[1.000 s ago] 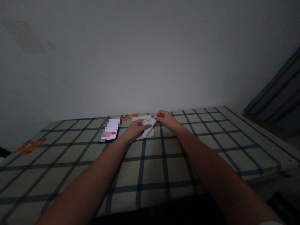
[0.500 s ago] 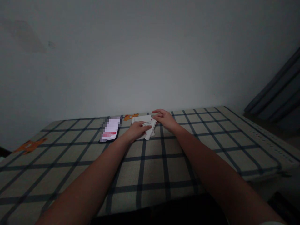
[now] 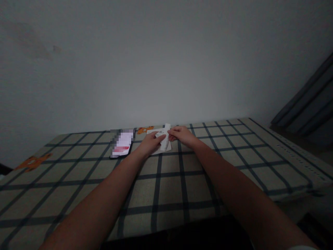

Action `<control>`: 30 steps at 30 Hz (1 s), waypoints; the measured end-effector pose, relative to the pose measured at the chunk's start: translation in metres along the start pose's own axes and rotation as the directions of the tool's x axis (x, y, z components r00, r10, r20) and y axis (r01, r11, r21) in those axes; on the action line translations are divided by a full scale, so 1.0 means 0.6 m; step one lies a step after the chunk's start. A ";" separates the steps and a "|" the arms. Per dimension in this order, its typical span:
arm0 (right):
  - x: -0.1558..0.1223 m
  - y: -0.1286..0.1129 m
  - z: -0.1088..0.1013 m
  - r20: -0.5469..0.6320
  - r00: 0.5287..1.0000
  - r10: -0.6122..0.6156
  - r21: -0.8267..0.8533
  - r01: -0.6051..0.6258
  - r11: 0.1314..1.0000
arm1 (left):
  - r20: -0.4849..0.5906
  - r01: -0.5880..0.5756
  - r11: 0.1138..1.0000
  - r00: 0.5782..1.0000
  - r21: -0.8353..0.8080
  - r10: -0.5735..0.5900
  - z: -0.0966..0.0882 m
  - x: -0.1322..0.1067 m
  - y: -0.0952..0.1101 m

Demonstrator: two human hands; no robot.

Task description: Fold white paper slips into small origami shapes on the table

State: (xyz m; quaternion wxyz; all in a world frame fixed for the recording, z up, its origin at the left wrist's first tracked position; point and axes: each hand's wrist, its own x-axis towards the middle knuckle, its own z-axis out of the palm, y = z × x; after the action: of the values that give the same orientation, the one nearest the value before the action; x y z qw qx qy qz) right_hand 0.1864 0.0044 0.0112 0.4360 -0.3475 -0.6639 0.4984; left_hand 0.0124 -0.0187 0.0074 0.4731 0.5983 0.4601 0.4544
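Note:
A white sheet of paper (image 3: 165, 139) with a narrow folded strip along its right side is between my hands. My left hand (image 3: 151, 143) grips its left part, thumb on top. On the right edge, the thumb and fingers of my right hand (image 3: 182, 134) pinch the folded strip. Beneath it, more white paper (image 3: 166, 149) lies flat on the checked cloth. Small dark print shows on the held sheet, too small to read.
A phone (image 3: 122, 144) with a lit, blurred screen lies left of my left hand. The checked tablecloth (image 3: 169, 191) bears orange animal prints (image 3: 33, 162). Behind the table rises a pale wall (image 3: 166, 69); a dark curtain (image 3: 309, 97) hangs at the right.
The folded strip has turned more upright and its top end stands higher. My right hand's fingers have closed in on its edge. The phone has not moved.

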 end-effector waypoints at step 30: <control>-0.010 -0.014 0.005 0.034 0.999 0.005 -0.121 -0.001 0.993 | 0.098 0.041 0.952 0.995 -0.302 -0.012 0.007 0.004 -0.009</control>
State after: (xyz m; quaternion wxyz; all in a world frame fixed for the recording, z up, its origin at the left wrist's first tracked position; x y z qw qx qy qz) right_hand 0.1858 -0.0046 0.0176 0.4022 -0.3656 -0.6996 0.4638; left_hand 0.0163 -0.0166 0.0020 0.5869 0.5332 0.3697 0.4843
